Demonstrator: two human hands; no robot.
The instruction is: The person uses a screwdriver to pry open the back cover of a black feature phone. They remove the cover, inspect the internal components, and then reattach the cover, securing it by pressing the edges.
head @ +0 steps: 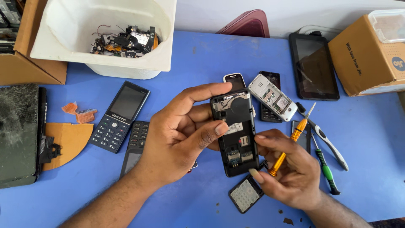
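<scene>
blue table (371,139) lying under scattered phones; left hand (177,139) gripping opened black phone (236,135), back facing up; right hand (291,173) clutching orange screwdriver (291,141), steadying phone's right edge.

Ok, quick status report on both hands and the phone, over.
Left hand grips the opened black phone, back cover off. Right hand steadies its lower edge, holding an orange screwdriver. Keypad piece lies beneath on the blue table.

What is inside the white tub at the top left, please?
The white tub holds a heap of dark phone scraps and wires; whatever lies beneath that heap is covered.
</scene>
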